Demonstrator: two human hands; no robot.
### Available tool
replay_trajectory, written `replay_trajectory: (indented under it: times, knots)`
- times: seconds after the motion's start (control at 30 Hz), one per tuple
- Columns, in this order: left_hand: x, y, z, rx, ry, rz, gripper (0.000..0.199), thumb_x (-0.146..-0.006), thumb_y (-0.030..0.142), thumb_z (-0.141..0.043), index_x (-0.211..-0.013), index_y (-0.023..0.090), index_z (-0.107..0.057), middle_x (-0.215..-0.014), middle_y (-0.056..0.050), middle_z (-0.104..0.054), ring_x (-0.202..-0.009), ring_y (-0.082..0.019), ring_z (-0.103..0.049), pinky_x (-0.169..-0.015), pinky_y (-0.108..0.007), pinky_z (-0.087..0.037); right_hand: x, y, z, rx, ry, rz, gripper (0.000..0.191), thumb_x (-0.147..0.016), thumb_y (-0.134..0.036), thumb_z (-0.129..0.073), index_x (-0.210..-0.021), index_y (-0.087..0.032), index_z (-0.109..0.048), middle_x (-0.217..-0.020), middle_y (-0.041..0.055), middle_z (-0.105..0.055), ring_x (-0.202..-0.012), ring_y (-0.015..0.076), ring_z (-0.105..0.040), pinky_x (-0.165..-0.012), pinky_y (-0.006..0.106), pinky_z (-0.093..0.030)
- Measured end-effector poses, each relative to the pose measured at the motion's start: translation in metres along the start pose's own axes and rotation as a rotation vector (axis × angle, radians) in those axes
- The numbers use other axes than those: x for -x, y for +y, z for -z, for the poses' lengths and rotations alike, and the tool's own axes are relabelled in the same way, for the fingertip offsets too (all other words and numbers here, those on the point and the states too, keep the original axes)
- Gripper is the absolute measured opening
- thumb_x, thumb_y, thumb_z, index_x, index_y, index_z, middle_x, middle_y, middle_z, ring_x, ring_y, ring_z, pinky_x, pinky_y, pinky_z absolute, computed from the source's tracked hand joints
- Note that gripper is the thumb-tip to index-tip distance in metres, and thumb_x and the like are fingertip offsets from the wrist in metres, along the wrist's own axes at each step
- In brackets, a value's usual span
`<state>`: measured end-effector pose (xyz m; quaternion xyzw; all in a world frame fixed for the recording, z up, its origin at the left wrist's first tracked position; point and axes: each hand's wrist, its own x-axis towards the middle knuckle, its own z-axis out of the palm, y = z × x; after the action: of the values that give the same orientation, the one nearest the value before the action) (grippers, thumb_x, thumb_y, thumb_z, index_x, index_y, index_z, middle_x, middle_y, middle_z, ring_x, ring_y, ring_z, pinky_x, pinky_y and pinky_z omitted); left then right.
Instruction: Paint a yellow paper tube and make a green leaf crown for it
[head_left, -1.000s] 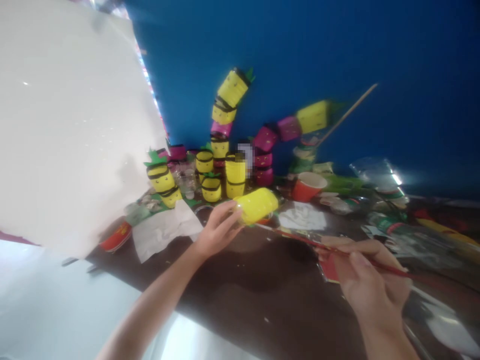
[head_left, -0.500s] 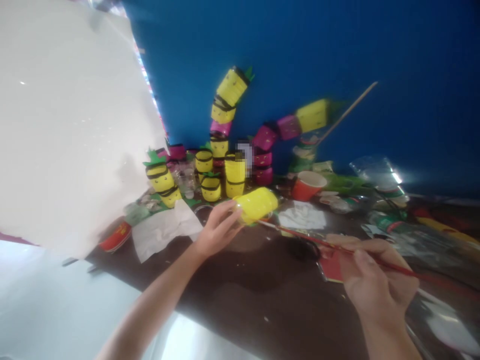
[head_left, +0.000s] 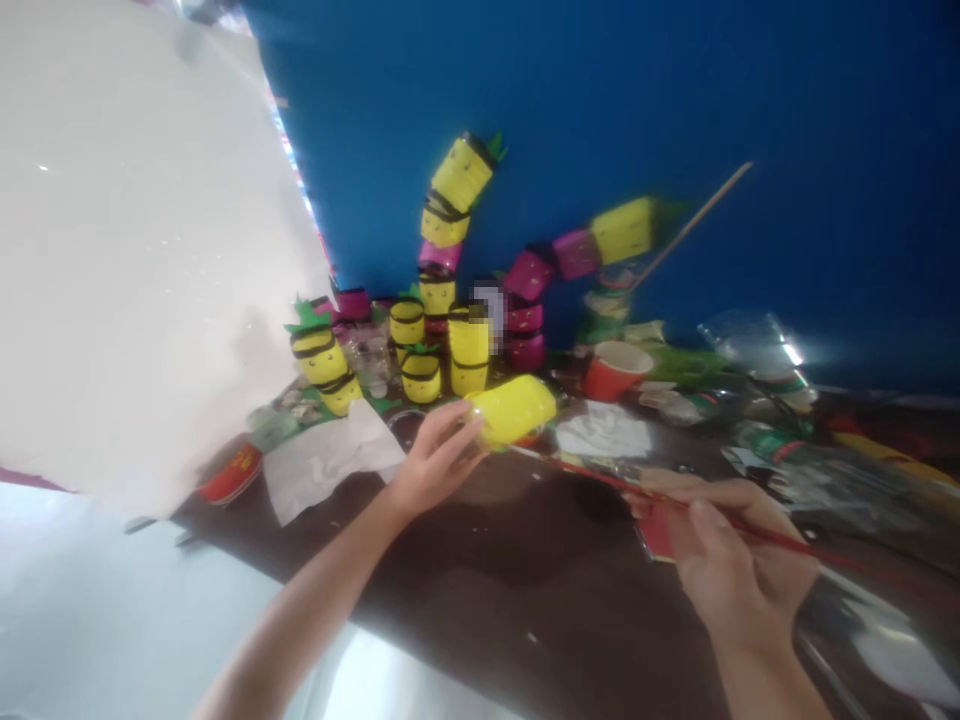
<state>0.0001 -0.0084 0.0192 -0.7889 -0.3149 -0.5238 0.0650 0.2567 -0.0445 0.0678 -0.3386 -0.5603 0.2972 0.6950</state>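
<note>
My left hand (head_left: 437, 455) is closed around the left end of a bright yellow cup-like piece (head_left: 517, 410), which lies on its side in the air over the dark table (head_left: 480, 590). Between the fingers of my right hand (head_left: 731, 550) is a thin red paintbrush (head_left: 592, 473), slanting up to the left. Its pale tip comes close to the lower edge of the yellow piece; whether they touch I cannot tell. Behind stand several yellow pieces with black bands and little faces, such as a short one (head_left: 421, 378) with green leaves on top.
Curved stacks of yellow and magenta pieces (head_left: 531, 275) lean by the blue wall (head_left: 600, 90). A red paper cup (head_left: 616, 372), crumpled tissue (head_left: 606, 432) and clear plastic bottles (head_left: 832, 470) lie to the right. At left are white paper (head_left: 330, 460) and a red bowl-like container (head_left: 232, 475).
My right hand has shifted slightly left and the brush tip has moved a little down and left along the yellow piece. My left hand and the piece stay nearly still.
</note>
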Motion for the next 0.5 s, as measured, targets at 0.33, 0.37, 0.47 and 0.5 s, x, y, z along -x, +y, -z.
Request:
replay_trajectory:
  times: [0.33,0.37,0.47,0.5]
  knots:
    - [-0.0039,0.0026,-0.0003,-0.02,0.024,0.007,0.062,-0.078,0.016,-0.061,-0.133,0.025,-0.036,-0.125,-0.012,-0.043,-0.117,-0.024,-0.046,-0.091,-0.04,-0.05,0.0063,0.0065,0.0071,0.057,0.027,-0.005,0.005,-0.072,-0.025,-0.064,-0.069,-0.021,-0.064,-0.069,0.0036,-0.068,-0.066,0.0215,-0.066,-0.062,0.038,-0.054]
    - [-0.004,0.0026,-0.0004,-0.021,0.024,0.006,0.061,-0.078,0.016,-0.061,-0.133,0.025,-0.036,-0.125,-0.012,-0.043,-0.117,-0.024,-0.046,-0.091,-0.04,-0.051,0.0063,0.0068,0.0072,0.078,0.053,0.013,0.006,-0.072,-0.025,-0.064,-0.069,-0.021,-0.064,-0.069,0.0036,-0.068,-0.067,0.0215,-0.066,-0.063,0.039,-0.054]
    - [-0.0045,0.0022,-0.0005,-0.02,0.026,0.006,0.062,-0.078,0.016,-0.061,-0.133,0.025,-0.036,-0.124,-0.012,-0.044,-0.117,-0.024,-0.046,-0.09,-0.039,-0.051,0.0045,0.0046,0.0057,0.032,0.042,0.052,0.005,-0.073,-0.024,-0.063,-0.069,-0.021,-0.064,-0.067,0.0028,-0.068,-0.059,0.0195,-0.064,-0.058,0.036,-0.054]
    - [-0.0047,0.0022,-0.0006,-0.019,0.03,0.007,0.062,-0.077,0.016,-0.062,-0.133,0.025,-0.036,-0.124,-0.012,-0.044,-0.116,-0.024,-0.047,-0.09,-0.039,-0.051,0.0039,0.0031,0.0048,-0.001,0.011,0.042,0.004,-0.073,-0.024,-0.063,-0.07,-0.021,-0.064,-0.066,0.0025,-0.068,-0.057,0.0189,-0.064,-0.055,0.035,-0.053]
